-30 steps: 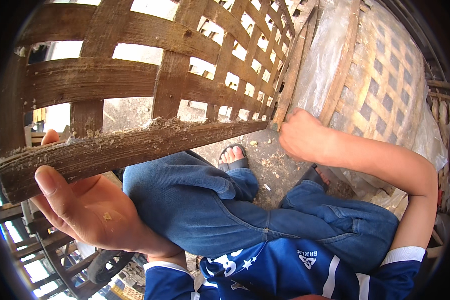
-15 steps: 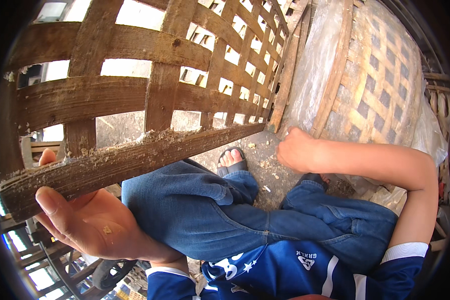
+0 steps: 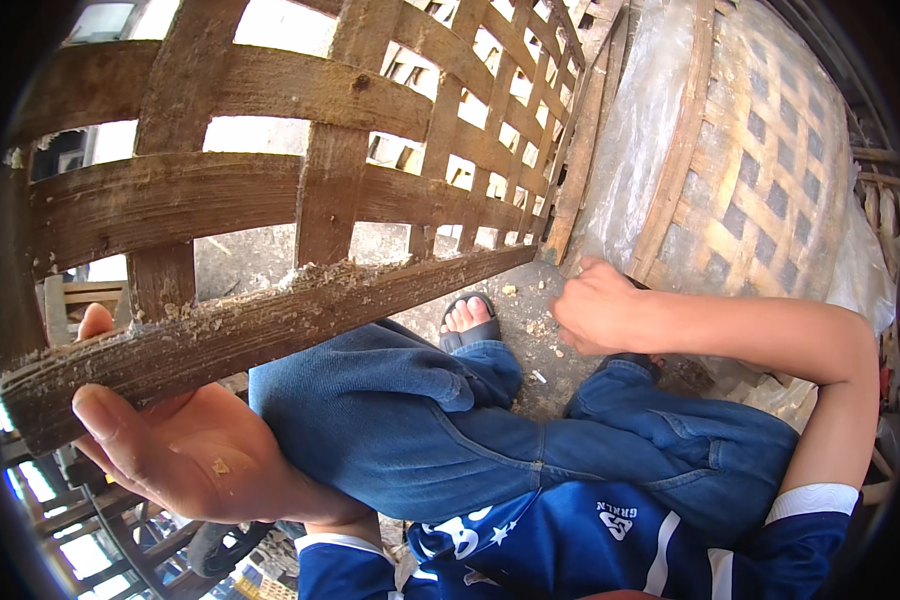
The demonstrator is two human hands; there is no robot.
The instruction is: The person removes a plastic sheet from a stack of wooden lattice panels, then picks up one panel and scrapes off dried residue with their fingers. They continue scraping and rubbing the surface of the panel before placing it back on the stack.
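Note:
A large brown woven slat tray, its crumb-covered edge rail sloping across the view, stands tilted on my left. My left hand grips the rail's near-left corner, thumb in front and fingertips showing behind it. A pale flake sticks to that palm. Near the rail's far right end, my right hand is closed into a fist over the floor, beside a second woven tray wrapped in clear plastic. Whatever the right fingers hold, if anything, is hidden.
My sandalled foot is on the grey floor, where crumbs and small bits lie. Clear plastic sheeting runs along the second tray's frame. More wooden racks stand at the lower left.
The two trays have shifted very slightly in view. My right fist has tilted a little at the same spot; my left hand keeps its hold on the rail.

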